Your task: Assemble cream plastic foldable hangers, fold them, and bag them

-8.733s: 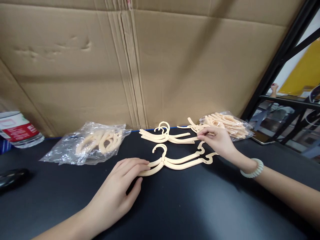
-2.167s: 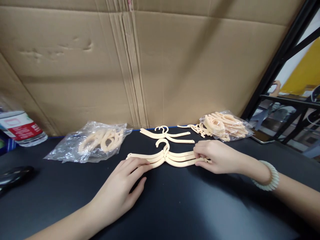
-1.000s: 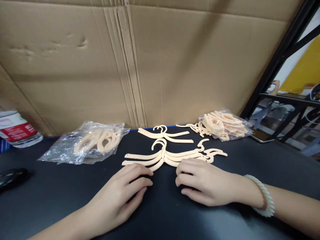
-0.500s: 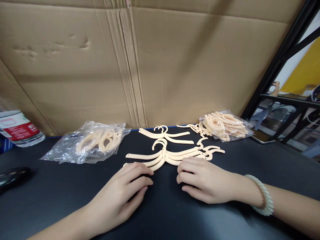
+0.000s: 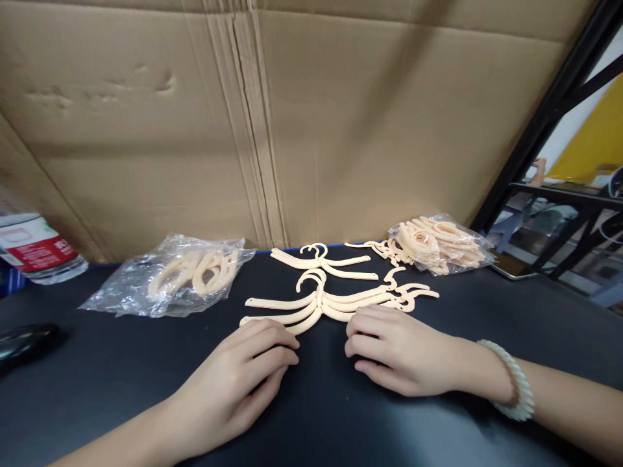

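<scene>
A fanned stack of small cream plastic hangers [image 5: 335, 301] lies on the black table [image 5: 121, 383]. My left hand [image 5: 238, 376] rests on the table just in front of the stack's left arms, fingers loosely curled, holding nothing. My right hand [image 5: 399, 350] lies beside it, fingers curled and fingertips touching the near edge of the stack. A pale bead bracelet [image 5: 516, 389] circles the right wrist. A second, smaller pile of hangers [image 5: 321, 259] lies behind the stack.
A clear bag of hangers [image 5: 180, 275] sits at the left, another open bag of hangers [image 5: 438, 243] at the back right. A cardboard wall [image 5: 292, 117] stands behind. A bottle [image 5: 34, 250] and a dark object [image 5: 24, 340] are far left; black shelving [image 5: 549, 97] at the right.
Earlier my right hand brought hangers from the back onto the near stack and gripped its right end. It has since let go and drawn back to the stack's near edge; both hands now barely move.
</scene>
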The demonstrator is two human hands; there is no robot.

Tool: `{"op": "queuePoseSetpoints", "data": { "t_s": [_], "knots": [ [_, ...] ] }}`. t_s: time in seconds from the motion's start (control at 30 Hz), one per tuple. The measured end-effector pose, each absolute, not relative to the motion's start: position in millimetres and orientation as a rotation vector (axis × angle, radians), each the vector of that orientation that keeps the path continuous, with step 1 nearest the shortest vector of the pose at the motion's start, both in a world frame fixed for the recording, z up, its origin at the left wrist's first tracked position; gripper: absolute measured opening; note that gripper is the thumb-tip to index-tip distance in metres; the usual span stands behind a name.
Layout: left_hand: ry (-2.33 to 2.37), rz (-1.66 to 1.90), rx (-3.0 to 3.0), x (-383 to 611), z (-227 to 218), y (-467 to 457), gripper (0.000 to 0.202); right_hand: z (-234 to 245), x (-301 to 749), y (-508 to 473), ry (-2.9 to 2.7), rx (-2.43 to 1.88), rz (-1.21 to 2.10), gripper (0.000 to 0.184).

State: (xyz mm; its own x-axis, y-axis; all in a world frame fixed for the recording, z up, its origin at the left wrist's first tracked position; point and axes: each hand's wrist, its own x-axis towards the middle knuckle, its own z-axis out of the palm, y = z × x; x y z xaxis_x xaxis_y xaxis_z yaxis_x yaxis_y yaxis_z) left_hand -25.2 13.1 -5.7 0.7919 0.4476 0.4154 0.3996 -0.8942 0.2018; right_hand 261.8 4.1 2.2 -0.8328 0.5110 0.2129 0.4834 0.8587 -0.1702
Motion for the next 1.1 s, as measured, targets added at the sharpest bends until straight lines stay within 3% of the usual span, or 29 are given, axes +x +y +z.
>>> {"op": "queuePoseSetpoints", "data": {
  "t_s": [0.43,0.7,1.1],
  "knots": [
    [0.66,0.699,2.866,-24.6,-4.9,12.4,0.029,6.5,265.4,7.2,-2.68,-0.756,0.176,0.014],
    [0.626,0.685,2.826,-25.7,-7.5,13.5,0.03,3.8,309.7,56.2,-2.182,-1.211,-0.081,0.015],
    [0.606,0.755,2.796,-23.5,-11.6,13.4,0.028,-10.9,310.9,81.1,-2.236,-1.35,-0.033,0.005]
  ]
}}
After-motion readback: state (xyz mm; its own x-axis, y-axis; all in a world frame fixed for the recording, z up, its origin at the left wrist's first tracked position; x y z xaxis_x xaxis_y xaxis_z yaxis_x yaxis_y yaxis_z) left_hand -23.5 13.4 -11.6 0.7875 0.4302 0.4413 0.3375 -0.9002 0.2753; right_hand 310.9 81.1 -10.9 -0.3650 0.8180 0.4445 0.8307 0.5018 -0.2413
